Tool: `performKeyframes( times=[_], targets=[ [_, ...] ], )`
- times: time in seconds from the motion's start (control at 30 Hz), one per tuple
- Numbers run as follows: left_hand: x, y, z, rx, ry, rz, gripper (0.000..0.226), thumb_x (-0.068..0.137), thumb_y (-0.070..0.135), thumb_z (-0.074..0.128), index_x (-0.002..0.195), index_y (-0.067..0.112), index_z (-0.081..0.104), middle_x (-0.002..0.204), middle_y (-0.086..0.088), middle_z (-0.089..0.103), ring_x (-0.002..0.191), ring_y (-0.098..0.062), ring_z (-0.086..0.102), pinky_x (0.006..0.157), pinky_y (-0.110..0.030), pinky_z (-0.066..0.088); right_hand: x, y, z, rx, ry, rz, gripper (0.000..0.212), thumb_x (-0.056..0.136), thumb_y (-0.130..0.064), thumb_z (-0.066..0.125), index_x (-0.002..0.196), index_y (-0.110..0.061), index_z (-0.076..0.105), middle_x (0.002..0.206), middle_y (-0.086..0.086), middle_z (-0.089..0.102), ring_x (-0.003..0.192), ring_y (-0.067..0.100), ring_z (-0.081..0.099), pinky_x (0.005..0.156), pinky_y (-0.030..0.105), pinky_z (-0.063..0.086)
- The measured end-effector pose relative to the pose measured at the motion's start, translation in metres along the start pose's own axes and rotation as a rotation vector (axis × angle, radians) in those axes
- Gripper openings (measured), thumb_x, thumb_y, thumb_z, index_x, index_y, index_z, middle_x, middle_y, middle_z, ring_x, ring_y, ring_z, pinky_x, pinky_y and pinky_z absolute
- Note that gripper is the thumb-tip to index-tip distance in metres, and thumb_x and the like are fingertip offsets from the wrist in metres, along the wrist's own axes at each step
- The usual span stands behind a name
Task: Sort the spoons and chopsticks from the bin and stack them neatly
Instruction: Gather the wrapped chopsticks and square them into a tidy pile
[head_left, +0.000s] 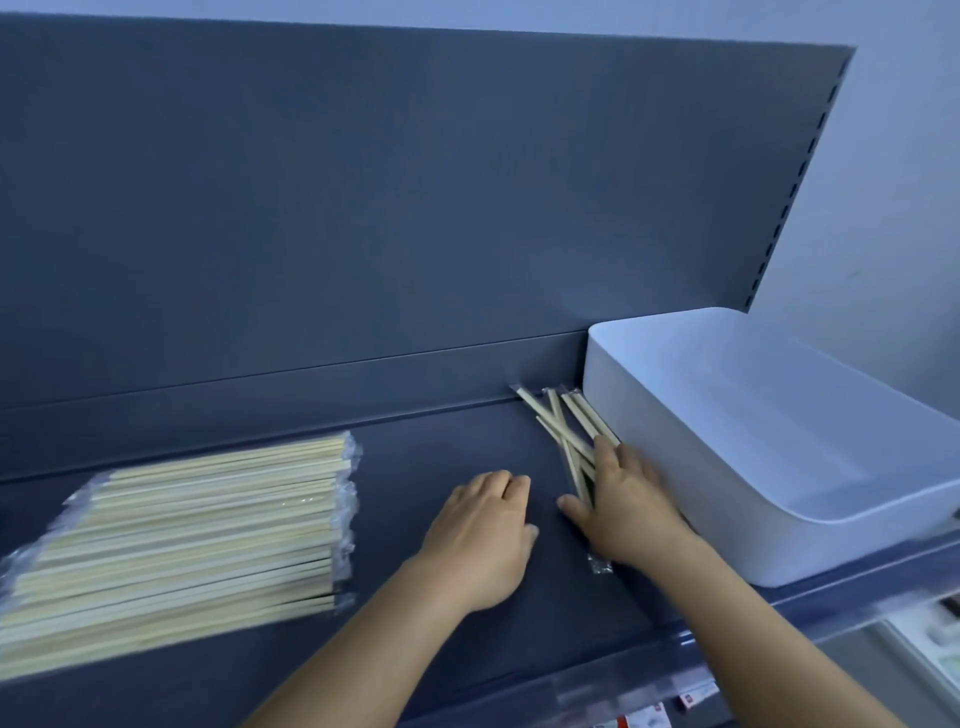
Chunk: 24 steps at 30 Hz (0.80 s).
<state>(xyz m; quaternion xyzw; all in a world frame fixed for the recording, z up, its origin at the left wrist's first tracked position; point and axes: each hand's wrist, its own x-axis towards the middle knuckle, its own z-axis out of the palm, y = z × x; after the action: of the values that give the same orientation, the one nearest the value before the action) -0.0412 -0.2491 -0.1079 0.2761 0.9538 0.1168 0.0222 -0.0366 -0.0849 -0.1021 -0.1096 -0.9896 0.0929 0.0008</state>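
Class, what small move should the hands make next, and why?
Probably the right hand should gather the crossed wrapped chopsticks beside the white bin: its fingers rest on them, and they lie apart from the neat stack.

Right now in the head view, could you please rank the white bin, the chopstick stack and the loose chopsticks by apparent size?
1. white bin and chopstick stack: about alike, both cropped by the frame, so unranked.
2. loose chopsticks: clearly smallest, partly under the right hand.
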Motion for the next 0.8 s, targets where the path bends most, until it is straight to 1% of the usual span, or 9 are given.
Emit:
performKeyframes(
  times=[0.13, 0.2, 0.3, 0.4, 0.47, 0.57, 0.63, 0.7, 0.8],
  targets=[
    [0.007, 0.002, 0.007, -0.003, 0.015, -0.023, 0.054, 0.100, 0.034, 0.036, 0.148, 0.014, 0.022, 0.150, 0.000, 0.026, 0.138, -0.019, 0.021, 0.113, -0.032, 0.019, 0.008, 0.002, 0.008, 0.001, 0.053, 0.037, 0.093, 0.082, -0.063, 0.051, 0.145, -0.009, 0.010, 0.139, 0.013, 0.035, 0.126, 0.033, 0.032, 0.104, 0.042, 0.029],
    [0.006, 0.001, 0.009, -0.028, 0.019, -0.031, 0.053, 0.100, 0.034, 0.036, 0.148, 0.014, 0.023, 0.150, 0.002, 0.024, 0.139, -0.017, 0.020, 0.112, -0.031, 0.019, 0.011, 0.002, 0.008, -0.010, 0.057, 0.045, 0.091, 0.082, -0.063, 0.052, 0.142, -0.004, 0.017, 0.134, 0.014, 0.041, 0.121, 0.033, 0.036, 0.101, 0.039, 0.032],
    [0.004, -0.002, 0.010, -0.079, 0.024, -0.040, 0.054, 0.100, 0.032, 0.036, 0.149, 0.014, 0.021, 0.152, 0.004, 0.021, 0.140, -0.014, 0.016, 0.113, -0.028, 0.015, 0.015, -0.003, 0.005, -0.044, 0.041, 0.011, 0.064, 0.086, -0.055, 0.053, 0.126, -0.006, 0.040, 0.126, 0.014, 0.047, 0.115, 0.032, 0.041, 0.096, 0.035, 0.035],
    [0.004, -0.003, 0.009, -0.117, 0.037, -0.043, 0.054, 0.100, 0.029, 0.037, 0.149, 0.014, 0.021, 0.153, 0.004, 0.022, 0.140, -0.014, 0.017, 0.113, -0.026, 0.015, 0.013, -0.016, 0.002, 0.001, -0.017, -0.036, 0.037, 0.091, -0.034, 0.053, 0.116, -0.007, 0.046, 0.120, 0.013, 0.050, 0.108, 0.028, 0.050, 0.083, 0.029, 0.040],
    [0.004, -0.004, 0.009, -0.130, 0.038, -0.036, 0.053, 0.099, 0.027, 0.038, 0.148, 0.013, 0.022, 0.152, 0.003, 0.024, 0.139, -0.015, 0.018, 0.113, -0.026, 0.016, 0.010, -0.026, 0.001, -0.087, -0.023, -0.105, 0.031, 0.092, -0.022, 0.052, 0.117, -0.005, 0.045, 0.117, 0.012, 0.053, 0.102, 0.024, 0.056, 0.075, 0.026, 0.042],
    [0.004, -0.005, 0.011, -0.152, 0.016, -0.036, 0.053, 0.100, 0.027, 0.037, 0.148, 0.012, 0.023, 0.152, 0.002, 0.024, 0.139, -0.016, 0.019, 0.113, -0.026, 0.016, 0.008, -0.031, 0.000, -0.144, -0.082, -0.157, 0.030, 0.092, -0.016, 0.050, 0.118, -0.003, 0.044, 0.118, 0.011, 0.054, 0.104, 0.023, 0.056, 0.078, 0.027, 0.044],
    [0.005, -0.006, 0.007, -0.252, 0.022, -0.073, 0.054, 0.101, 0.032, 0.034, 0.149, 0.012, 0.020, 0.153, 0.000, 0.024, 0.140, -0.016, 0.021, 0.112, -0.026, 0.018, 0.009, -0.029, -0.006, -0.003, -0.126, -0.128, 0.024, 0.092, -0.020, 0.051, 0.111, -0.007, 0.044, 0.112, 0.010, 0.055, 0.097, 0.024, 0.057, 0.070, 0.025, 0.042],
    [0.008, -0.006, -0.005, -0.454, 0.082, -0.105, 0.054, 0.101, 0.036, 0.033, 0.149, 0.017, 0.020, 0.150, 0.006, 0.031, 0.139, -0.013, 0.026, 0.108, -0.023, 0.022, 0.009, -0.027, -0.016, 0.197, -0.088, -0.161, 0.012, 0.091, -0.023, 0.050, 0.091, -0.014, 0.042, 0.096, 0.007, 0.053, 0.080, 0.021, 0.054, 0.055, 0.022, 0.035],
    [0.011, 0.000, -0.037, -0.852, 0.221, -0.024, 0.031, 0.100, 0.030, 0.038, 0.130, 0.036, 0.038, 0.122, 0.031, 0.049, 0.121, 0.006, 0.046, 0.098, -0.013, 0.033, 0.006, -0.032, -0.033, 0.570, 0.022, -0.326, 0.013, 0.092, -0.027, 0.047, 0.086, -0.016, 0.046, 0.076, 0.000, 0.058, 0.062, 0.013, 0.051, 0.050, 0.023, 0.039]
  ],
)
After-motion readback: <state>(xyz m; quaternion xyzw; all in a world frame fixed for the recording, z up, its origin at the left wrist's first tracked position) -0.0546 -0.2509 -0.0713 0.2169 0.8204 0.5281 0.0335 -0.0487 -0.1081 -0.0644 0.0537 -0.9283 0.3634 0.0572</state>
